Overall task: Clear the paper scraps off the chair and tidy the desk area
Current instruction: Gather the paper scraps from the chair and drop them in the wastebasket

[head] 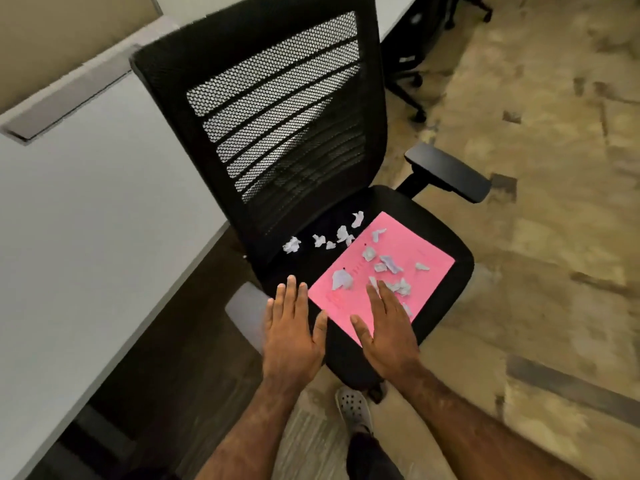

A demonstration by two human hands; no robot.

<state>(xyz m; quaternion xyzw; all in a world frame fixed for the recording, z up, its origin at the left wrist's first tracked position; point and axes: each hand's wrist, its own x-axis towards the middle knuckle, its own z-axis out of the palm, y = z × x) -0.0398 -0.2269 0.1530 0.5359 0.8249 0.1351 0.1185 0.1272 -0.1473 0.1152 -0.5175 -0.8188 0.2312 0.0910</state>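
A white shoe [354,412] stands on the floor [540,306] at the near edge. The floor is patterned in tan and brown. At the far right, another chair base [412,95] with wheels stands under a second surface [394,12].

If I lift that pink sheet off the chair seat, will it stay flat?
The pink sheet looks thin, so it would probably sag. The paper scraps lying loose on it would likely slide off if it tilts.
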